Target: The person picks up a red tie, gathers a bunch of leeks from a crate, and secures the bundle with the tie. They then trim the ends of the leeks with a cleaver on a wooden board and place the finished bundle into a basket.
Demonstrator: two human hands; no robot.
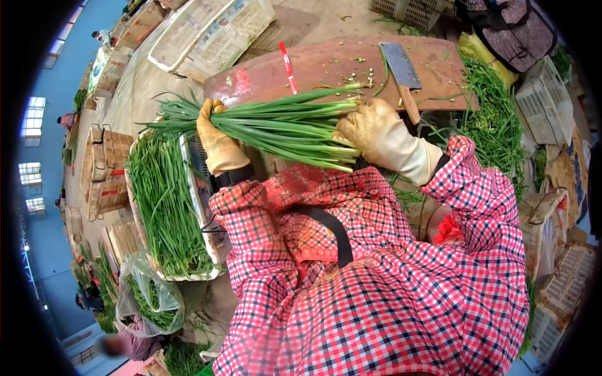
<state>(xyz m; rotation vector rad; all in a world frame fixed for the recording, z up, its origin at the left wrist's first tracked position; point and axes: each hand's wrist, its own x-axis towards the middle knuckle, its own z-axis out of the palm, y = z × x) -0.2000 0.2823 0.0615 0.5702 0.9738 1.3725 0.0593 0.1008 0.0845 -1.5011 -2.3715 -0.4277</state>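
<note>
A bunch of garlic chives [282, 125] stretches sideways in front of me, leaf tips to the left and pale stem ends to the right. My left hand [219, 139], in a tan work glove, is closed around the leafy part. At the stem ends, my right hand [379, 135], in a stained cream glove, is closed on the bunch, its fingertips partly hidden. Just beyond lies a reddish-brown board [332, 62] with green scraps on it. On its right side rests a cleaver [401, 66] with a wooden handle, and a red-and-white strip [288, 67] lies farther left.
A crate [216, 247] packed with long greens stands at my left, beside a clear plastic bag [150, 294] of greens. Loose greens [492, 122] are heaped right of the board. White crates [213, 31] stand beyond it. A person [138, 338] is at lower left.
</note>
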